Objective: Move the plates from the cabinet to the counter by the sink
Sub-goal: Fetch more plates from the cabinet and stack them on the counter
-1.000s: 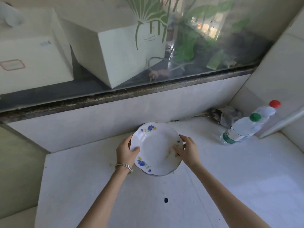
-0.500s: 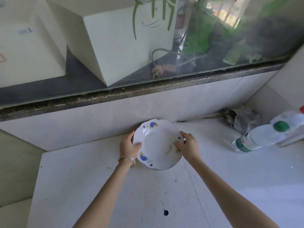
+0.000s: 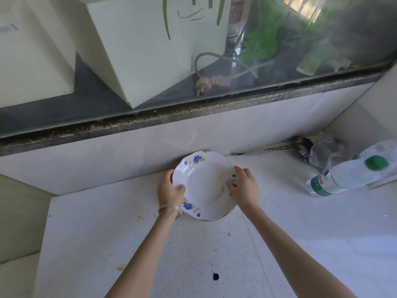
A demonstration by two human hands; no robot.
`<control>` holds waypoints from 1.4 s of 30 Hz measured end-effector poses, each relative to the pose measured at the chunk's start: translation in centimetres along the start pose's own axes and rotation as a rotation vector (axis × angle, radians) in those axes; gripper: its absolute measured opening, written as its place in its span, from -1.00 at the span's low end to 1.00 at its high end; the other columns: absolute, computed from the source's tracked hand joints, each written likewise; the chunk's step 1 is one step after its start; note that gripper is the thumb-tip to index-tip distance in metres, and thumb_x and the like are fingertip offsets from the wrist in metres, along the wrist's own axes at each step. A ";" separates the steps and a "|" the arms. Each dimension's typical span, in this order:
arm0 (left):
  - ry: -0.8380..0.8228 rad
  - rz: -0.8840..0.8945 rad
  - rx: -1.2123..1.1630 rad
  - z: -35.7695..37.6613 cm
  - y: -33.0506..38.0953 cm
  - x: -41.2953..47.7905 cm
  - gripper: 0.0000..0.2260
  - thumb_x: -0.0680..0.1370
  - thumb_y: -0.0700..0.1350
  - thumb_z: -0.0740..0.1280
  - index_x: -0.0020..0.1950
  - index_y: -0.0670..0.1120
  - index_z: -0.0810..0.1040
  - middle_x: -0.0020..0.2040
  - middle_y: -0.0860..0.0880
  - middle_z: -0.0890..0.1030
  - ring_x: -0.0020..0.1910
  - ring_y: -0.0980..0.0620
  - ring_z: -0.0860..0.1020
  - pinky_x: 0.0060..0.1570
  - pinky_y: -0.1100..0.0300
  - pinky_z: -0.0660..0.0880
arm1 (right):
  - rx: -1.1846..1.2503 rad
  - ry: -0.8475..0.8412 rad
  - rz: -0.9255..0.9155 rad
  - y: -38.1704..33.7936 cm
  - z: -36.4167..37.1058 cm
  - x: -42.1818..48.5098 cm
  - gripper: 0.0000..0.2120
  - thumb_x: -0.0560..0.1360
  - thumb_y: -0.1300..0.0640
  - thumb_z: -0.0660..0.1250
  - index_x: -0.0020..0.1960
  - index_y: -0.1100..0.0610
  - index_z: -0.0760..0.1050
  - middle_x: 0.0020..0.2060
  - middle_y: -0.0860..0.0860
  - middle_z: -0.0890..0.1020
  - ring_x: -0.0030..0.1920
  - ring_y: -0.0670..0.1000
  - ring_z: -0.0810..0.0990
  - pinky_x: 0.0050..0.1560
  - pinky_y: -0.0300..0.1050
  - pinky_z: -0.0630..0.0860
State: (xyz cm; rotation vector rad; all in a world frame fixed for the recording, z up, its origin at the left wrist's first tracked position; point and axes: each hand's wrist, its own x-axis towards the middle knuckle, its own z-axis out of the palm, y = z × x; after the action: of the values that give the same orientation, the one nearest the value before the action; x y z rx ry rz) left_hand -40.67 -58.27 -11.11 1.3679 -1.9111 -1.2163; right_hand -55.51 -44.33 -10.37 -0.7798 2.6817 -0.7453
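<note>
The plate point(image 3: 206, 186), white with a scalloped rim and blue and yellow flowers, sits between the two hands at the far edge of the counter point(image 3: 279, 244), close against the tiled wall. The left hand point(image 3: 169, 191) grips its rim at about 9 o'clock, thumb curled over the top and fingers underneath; a set of thin silver bangles point(image 3: 170, 209) circles that wrist. The right hand point(image 3: 243, 188) pinches the rim at about 3 o'clock, thumb on the inner face. Whether the plate's base touches the counter I cannot tell. Out at 3 o'clock from the plate, well apart, a clear bottle with a green cap point(image 3: 348, 176) stands on the counter. At 6 o'clock a small dark spot point(image 3: 215, 276) marks the surface.
</note>
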 end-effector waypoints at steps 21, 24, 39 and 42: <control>-0.178 -0.010 0.331 -0.2 -1.9 1.9 -0.62 0.12 -0.11 0.21 -0.10 -0.02 0.57 -0.21 -0.09 0.60 -0.17 -0.17 0.54 -0.24 0.06 0.56 | 0.045 -0.151 0.000 0.0 -1.7 0.9 -0.53 0.40 0.13 0.40 0.28 0.19 0.43 0.15 0.12 0.38 0.13 0.12 0.42 0.05 -0.05 0.46; -0.244 0.073 0.389 -1.7 0.3 0.6 -0.62 0.21 -0.12 0.28 0.02 -0.02 0.56 -0.09 -0.07 0.58 -0.04 -0.13 0.51 -0.18 0.10 0.51 | -0.094 -0.191 -0.134 -0.3 -3.1 0.3 -0.44 0.45 0.04 0.35 0.39 0.15 0.29 0.22 0.10 0.38 0.19 0.11 0.40 0.09 -0.02 0.44; 0.055 0.688 0.764 -9.8 5.5 -10.8 -0.56 0.44 0.07 0.14 0.19 -0.12 0.51 0.14 -0.07 0.57 0.15 -0.09 0.49 0.15 -0.02 0.39 | -0.327 0.145 -0.726 -1.5 -9.5 -8.2 -0.53 0.51 -0.07 0.09 0.32 0.14 0.38 0.23 0.11 0.52 0.27 0.12 0.45 0.32 0.14 0.32; 0.113 0.673 0.789 -10.5 3.8 -14.2 -0.56 0.47 0.04 0.18 0.29 -0.11 0.45 0.24 -0.11 0.51 0.28 -0.12 0.42 0.29 -0.10 0.28 | -0.270 0.111 -0.797 -0.8 -8.6 -10.6 -0.54 0.52 -0.03 0.12 0.35 0.14 0.34 0.30 0.12 0.46 0.35 0.12 0.37 0.35 0.14 0.25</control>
State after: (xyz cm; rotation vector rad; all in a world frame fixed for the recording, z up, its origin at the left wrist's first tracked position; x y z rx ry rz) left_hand -28.89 -48.73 -1.24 0.9088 -2.5731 -0.0471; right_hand -49.62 -35.50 -1.75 -1.9817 2.5501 -0.5760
